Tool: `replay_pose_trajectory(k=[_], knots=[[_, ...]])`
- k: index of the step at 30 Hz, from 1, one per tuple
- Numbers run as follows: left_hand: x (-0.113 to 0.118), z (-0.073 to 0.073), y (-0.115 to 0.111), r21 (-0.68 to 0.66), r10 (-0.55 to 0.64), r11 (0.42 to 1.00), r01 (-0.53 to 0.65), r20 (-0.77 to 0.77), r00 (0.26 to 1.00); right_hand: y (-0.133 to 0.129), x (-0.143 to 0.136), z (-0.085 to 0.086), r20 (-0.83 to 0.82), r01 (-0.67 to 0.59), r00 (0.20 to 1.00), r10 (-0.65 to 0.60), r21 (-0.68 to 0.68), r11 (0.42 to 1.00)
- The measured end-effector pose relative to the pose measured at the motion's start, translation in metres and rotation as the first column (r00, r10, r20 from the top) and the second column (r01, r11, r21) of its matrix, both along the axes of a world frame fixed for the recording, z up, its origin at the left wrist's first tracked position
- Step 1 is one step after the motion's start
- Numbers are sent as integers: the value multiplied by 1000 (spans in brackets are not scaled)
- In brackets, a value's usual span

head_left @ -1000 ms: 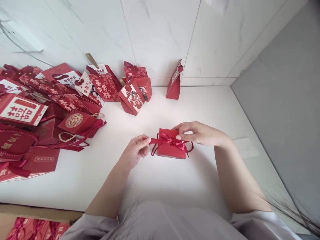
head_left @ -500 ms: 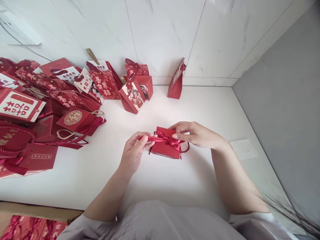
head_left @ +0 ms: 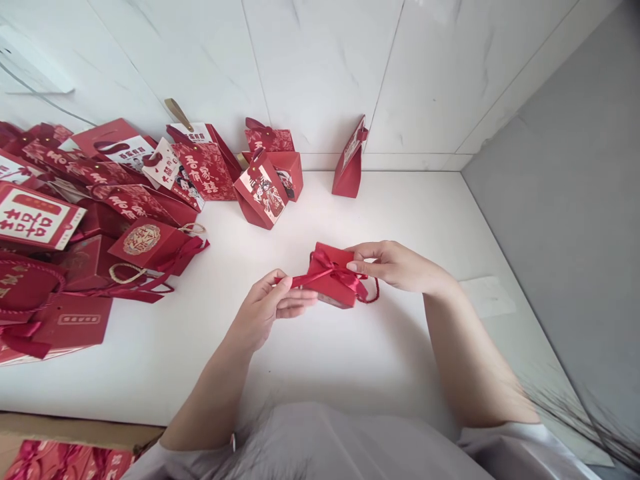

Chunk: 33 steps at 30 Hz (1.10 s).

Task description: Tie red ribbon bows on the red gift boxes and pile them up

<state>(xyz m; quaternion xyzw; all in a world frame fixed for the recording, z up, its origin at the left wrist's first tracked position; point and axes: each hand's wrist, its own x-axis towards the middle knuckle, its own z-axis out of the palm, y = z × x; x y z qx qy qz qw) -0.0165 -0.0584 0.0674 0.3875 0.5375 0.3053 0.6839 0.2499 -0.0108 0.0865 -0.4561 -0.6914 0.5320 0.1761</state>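
Observation:
A small red box (head_left: 333, 288) with a cord handle at its right side is between my two hands, near the middle of the white table. A shiny red ribbon (head_left: 336, 269) is tied in a bow across its top. My left hand (head_left: 270, 301) pinches a ribbon end between thumb and forefinger, left of the box, its other fingers stretched toward the box's lower edge. My right hand (head_left: 387, 265) grips the box's upper right part by the bow, thumb on top; its other fingers are partly hidden.
Many red gift boxes (head_left: 145, 238) crowd the table's left side. Several stand near the tiled wall, one (head_left: 349, 167) apart from them. A pale sheet (head_left: 487, 297) lies at right. A carton (head_left: 75, 430) with red boxes is at lower left.
The red box has tilted and shifted slightly up. My left hand has moved a little left and down with the ribbon end, its lower fingers now straighter. My right hand still grips the box.

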Motion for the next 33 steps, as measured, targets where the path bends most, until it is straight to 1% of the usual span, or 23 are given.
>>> replay_pose_trajectory(k=[3, 8, 12, 19, 28, 33], knots=[[0, -4, 2, 125, 58, 991, -53, -39, 998, 0, -3, 0, -10, 41, 999, -41, 43, 998], [-1, -6, 4, 257, 96, 964, -65, -107, 990, -1, -6, 1, -30, 75, 997, -75, 10, 997], [-1, -9, 6, 228, 130, 967, -115, -51, 990, 0, -5, -1, -91, 79, 993, -79, -8, 997], [0, -17, 10, 211, 108, 971, -116, 50, 993, 5, -1, -8, -121, 62, 991, -63, -14, 998], [1, -21, 12, 203, 121, 970, -136, 86, 989, 7, 0, -9, -174, 55, 983, -56, -12, 998], [2, -24, 13, 228, 128, 963, -145, 87, 988, 9, -2, -12, -196, 73, 978, -72, -1, 997]])
